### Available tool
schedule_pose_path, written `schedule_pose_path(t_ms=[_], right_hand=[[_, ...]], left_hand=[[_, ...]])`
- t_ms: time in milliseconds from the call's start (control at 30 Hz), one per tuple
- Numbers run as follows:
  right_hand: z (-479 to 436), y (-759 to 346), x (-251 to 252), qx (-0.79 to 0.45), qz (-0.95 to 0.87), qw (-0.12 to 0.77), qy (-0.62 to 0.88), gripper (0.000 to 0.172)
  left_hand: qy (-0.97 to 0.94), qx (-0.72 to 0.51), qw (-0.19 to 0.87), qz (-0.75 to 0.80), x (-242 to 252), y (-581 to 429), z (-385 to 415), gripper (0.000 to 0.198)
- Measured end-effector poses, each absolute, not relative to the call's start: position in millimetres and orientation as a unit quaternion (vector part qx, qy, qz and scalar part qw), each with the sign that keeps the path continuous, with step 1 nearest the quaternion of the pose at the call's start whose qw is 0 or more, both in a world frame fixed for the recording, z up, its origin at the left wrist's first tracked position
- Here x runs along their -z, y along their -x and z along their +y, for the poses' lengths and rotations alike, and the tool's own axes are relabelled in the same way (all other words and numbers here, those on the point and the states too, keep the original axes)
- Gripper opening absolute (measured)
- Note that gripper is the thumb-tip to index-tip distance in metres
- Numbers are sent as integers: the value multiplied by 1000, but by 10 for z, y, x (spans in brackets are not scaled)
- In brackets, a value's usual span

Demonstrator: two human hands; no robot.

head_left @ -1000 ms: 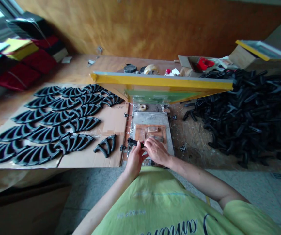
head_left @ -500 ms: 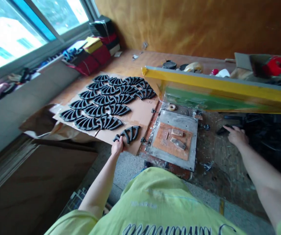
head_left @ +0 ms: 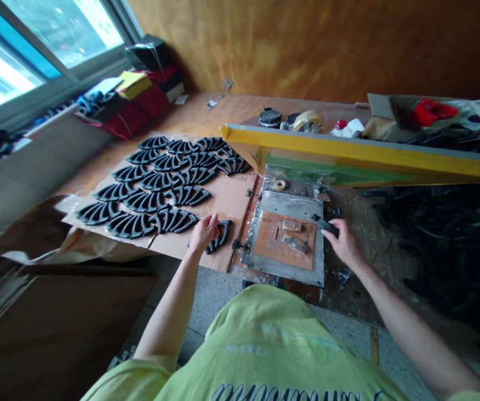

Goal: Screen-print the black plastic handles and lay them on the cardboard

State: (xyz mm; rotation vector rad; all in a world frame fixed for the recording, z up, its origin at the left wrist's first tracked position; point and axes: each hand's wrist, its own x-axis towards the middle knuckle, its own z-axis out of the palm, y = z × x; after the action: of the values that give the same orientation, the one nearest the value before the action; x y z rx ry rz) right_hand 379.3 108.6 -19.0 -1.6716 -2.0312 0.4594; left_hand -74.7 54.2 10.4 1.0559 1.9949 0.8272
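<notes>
On the cardboard sheet [head_left: 234,195] several rows of black curved, handle-like pieces [head_left: 129,223] lie nested in fan shapes. My left hand [head_left: 204,233] hovers over a smaller group of the same black pieces [head_left: 222,238] near the front edge and hides part of it. Its fingers are loosely bent, and no piece shows in them. Over the right edge of the grey metal plate [head_left: 279,270], my right hand [head_left: 345,243] grips one black curved piece [head_left: 326,225] between thumb and fingers.
A wooden board [head_left: 260,250] with small blocks lies on the plate. Behind it a yellow-edged frame [head_left: 348,146] stands tilted up. At right sits a large dark heap of black pieces [head_left: 452,250]. A tape roll [head_left: 280,184] rests behind the plate.
My right hand has moved left from beside the heap to the plate's edge, bringing a black piece along. My left hand has let go of a piece and shifted slightly up. The view has turned right.
</notes>
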Motion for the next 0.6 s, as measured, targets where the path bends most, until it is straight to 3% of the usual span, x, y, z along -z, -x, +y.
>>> schedule_pose_path(t_ms=[100,200,300,367,433,533,600], right_hand=[[772,-3215,68,-191,-814,133,532,40],[726,-2875,-53,-117,-866,-2,486,48],[833,-2778,-147,-43,-864,-124,485,58],[888,-2779,-172,-23,-858,-157,489,62],[896,-2817,-169,-7,-861,-136,489,58],[869,-3024,-171,20,-853,-10,521,38],[889,-3270,-229,36,-831,63,552,44]], left_hand=[[-468,-465,371,654,-648,321,936,48],[-479,-578,370,547,-1215,-19,1258,52],[-491,-618,372,489,-1611,-210,1439,53],[-504,-612,379,478,-1733,-261,1448,55],[-514,-600,382,480,-1743,-261,1349,57],[-513,-576,403,492,-1567,-190,1014,60],[-499,-541,438,517,-1333,-126,730,60]])
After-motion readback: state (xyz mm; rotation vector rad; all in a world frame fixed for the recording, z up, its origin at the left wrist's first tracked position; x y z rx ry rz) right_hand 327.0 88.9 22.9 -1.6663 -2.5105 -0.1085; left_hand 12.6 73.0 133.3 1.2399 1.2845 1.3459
